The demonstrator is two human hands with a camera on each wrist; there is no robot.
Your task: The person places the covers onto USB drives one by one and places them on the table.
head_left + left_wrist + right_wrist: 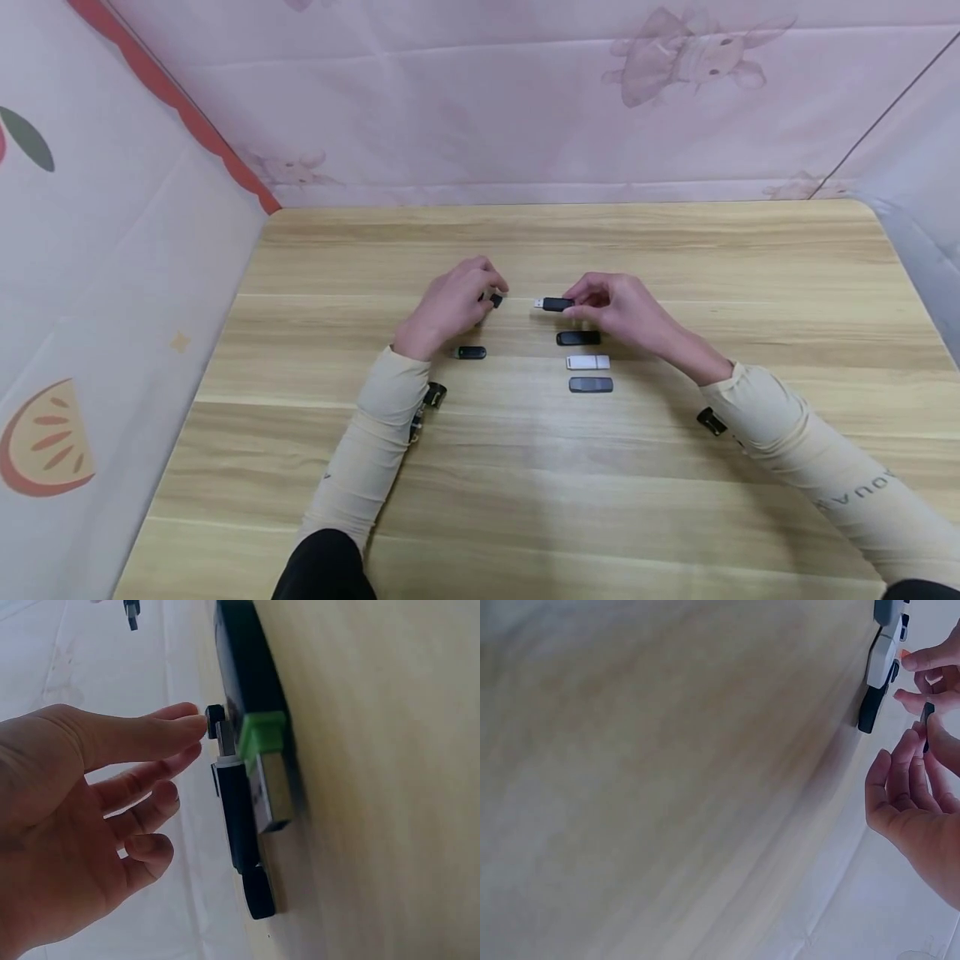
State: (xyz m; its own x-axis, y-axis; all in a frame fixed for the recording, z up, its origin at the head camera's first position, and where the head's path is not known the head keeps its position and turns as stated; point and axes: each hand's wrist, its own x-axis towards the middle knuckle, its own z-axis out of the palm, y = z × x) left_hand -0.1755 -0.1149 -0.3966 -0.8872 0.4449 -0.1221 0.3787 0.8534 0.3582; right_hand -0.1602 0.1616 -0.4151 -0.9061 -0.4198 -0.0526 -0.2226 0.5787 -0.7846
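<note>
My right hand (618, 310) pinches a black USB stick (557, 305) between thumb and fingers, its bare silver plug pointing left. In the right wrist view the same stick (927, 724) stands between my fingertips. My left hand (453, 304) is a short way to the left, thumb and forefinger pinching a small black cap (214, 720). That cap sits at the plug end of another black USB stick (241, 817), and some of the metal plug shows between them. Nearer the left wrist lies a black USB stick with a green collar (471, 352), its plug bare.
Below my right hand, a black stick (578, 337), a white stick (588, 362) and a grey stick (591, 385) lie in a column. They rest on a wood-grain table (480, 500). A pink printed cloth (480, 125) hangs behind its far edge.
</note>
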